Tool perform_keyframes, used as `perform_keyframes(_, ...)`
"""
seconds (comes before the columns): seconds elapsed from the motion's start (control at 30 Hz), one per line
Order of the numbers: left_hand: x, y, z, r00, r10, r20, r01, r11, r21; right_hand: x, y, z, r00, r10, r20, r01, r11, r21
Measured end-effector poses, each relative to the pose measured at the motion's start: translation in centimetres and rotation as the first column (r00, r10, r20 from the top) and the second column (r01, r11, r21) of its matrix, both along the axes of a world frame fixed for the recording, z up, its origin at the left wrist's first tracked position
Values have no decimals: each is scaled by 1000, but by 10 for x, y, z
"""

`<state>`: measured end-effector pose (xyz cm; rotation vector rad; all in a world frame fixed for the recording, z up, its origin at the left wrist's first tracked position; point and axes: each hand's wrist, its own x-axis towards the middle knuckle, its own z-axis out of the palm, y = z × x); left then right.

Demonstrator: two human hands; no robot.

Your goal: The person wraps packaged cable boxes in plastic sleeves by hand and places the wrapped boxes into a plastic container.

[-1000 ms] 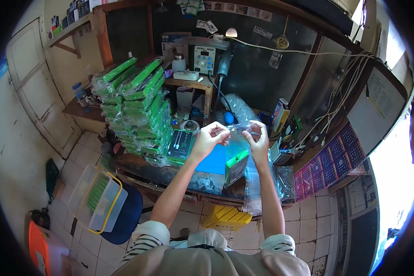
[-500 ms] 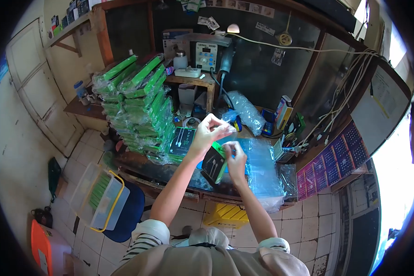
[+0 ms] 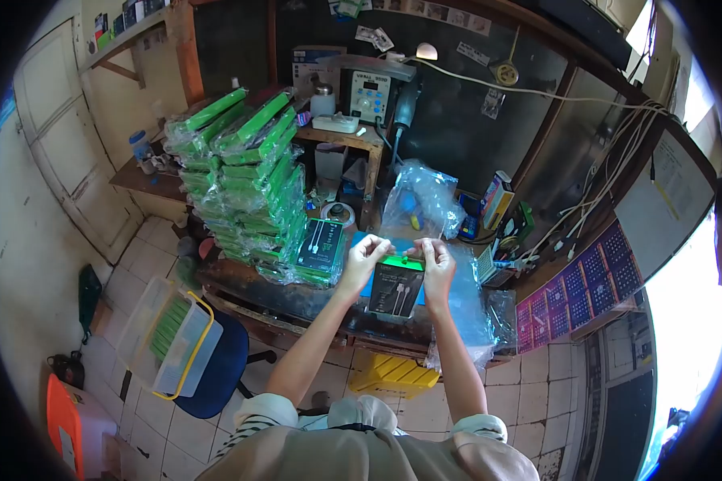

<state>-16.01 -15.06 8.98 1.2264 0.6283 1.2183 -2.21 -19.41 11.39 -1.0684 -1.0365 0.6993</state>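
Note:
Both hands are at the top edge of a black and green cable box (image 3: 396,290), which stands upright over the desk with its cable picture facing me. Thin clear plastic seems to rise above the box's green top. My left hand (image 3: 366,262) pinches this plastic at the left corner, fingertips closed. At the right corner my right hand (image 3: 436,271) is closed in a pinch on the same plastic, thumb and fingers together. Left of my hands, a similar boxed cable (image 3: 320,244) lies face up beside a tall stack of plastic-wrapped green boxes (image 3: 253,180).
Flat clear plastic bags (image 3: 463,309) lie at the desk's right. Behind them are a crumpled plastic bundle (image 3: 422,204) and a pen holder (image 3: 497,264). A soldering station (image 3: 369,96) stands on a small shelf. Below left, a clear bin (image 3: 172,337) rests on a blue chair (image 3: 221,369).
My left hand has come down from above the box to its top left. The box has turned upright to face me, and my right hand has shifted right to its top corner.

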Motion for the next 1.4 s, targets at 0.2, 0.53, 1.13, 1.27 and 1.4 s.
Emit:
perform_keyframes(0.2,28,-8,-1,951,298,80,-307,940,148,1,-3,-10,939,-302,163,301,953,33)
perform_keyframes(0.53,35,-12,8,823,568,12,-559,806,193,-12,-6,-12,813,-434,388,396,901,180)
perform_keyframes(1.13,26,-3,-1,880,462,-111,-430,873,230,4,8,-21,861,-403,310,371,915,158)
perform_keyframes(1.27,30,-1,-15,846,528,-73,-494,827,268,2,4,-30,899,-346,270,347,937,46)
perform_keyframes(1.4,26,-5,-28,818,544,-185,-497,832,246,4,2,-49,856,-390,340,394,917,61)
